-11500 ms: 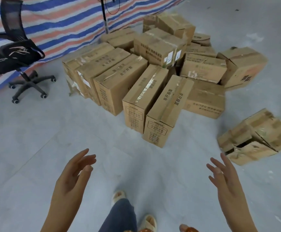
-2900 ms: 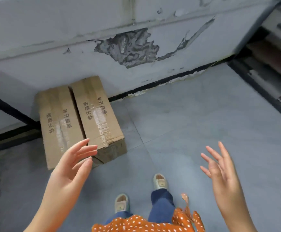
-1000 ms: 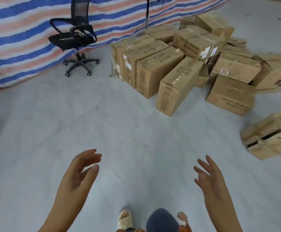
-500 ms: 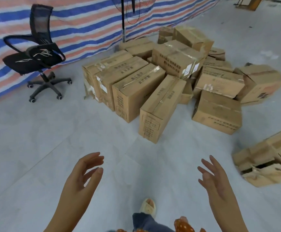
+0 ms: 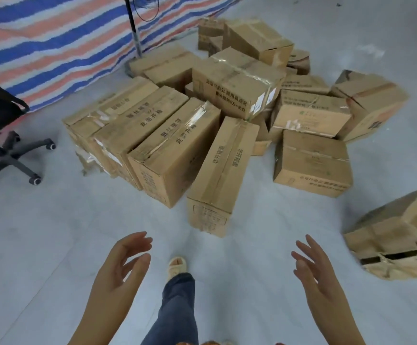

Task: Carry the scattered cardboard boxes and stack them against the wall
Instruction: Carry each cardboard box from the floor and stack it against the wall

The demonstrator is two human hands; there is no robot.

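Several brown cardboard boxes lie scattered in a heap on the grey floor ahead. Closest to me is a long narrow box [image 5: 223, 170], its end facing me. A wider box [image 5: 175, 150] lies beside it on the left, and a flat box [image 5: 312, 163] sits to the right. A crushed, torn box [image 5: 396, 237] lies apart at the far right. My left hand [image 5: 120, 272] and right hand [image 5: 314, 272] are raised in front of me with relaxed fingers, palms turned inward, holding nothing, short of the long box.
A black office chair [image 5: 1, 135] on castors stands at the left edge. A striped tarpaulin [image 5: 53, 41] hangs behind the boxes, with a black pole [image 5: 133, 28] in front of it. My foot in a pale sandal [image 5: 177, 266] steps forward between my hands.
I have walked closer to the heap; the boxes now look larger and nearer, and the chair has slid to the left edge. Both hands stay raised and hold nothing.
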